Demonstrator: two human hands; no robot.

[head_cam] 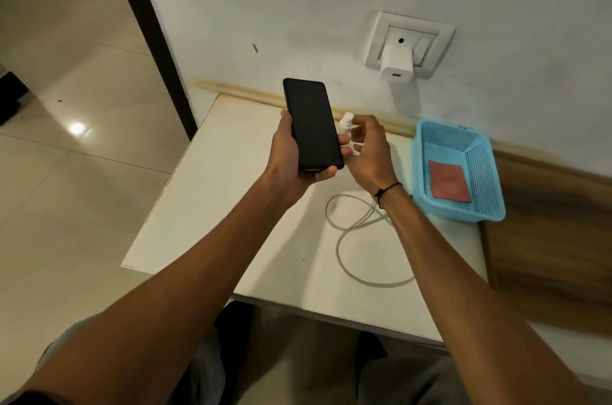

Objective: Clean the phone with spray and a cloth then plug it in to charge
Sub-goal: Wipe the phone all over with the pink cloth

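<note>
My left hand (pixel 291 159) holds a black phone (pixel 313 123) upright above the white table (pixel 205 206), its dark screen facing me. Just right of the phone, my right hand (pixel 367 153) grips a small white spray bottle (pixel 347 126), whose nozzle points toward the phone; my fingers hide most of the bottle. A red cloth (pixel 448 182) lies folded in a blue plastic basket (pixel 486 179) at the table's right. A white charging cable (pixel 351 239) lies looped on the table under my right forearm. A white charger (pixel 395 65) sits in the wall socket (pixel 410 40).
The wall stands directly behind the table. A wooden surface (pixel 556 239) adjoins the table on the right. Tiled floor (pixel 66 106) and a dark door frame (pixel 155 40) lie to the left. My knees show below the table's near edge.
</note>
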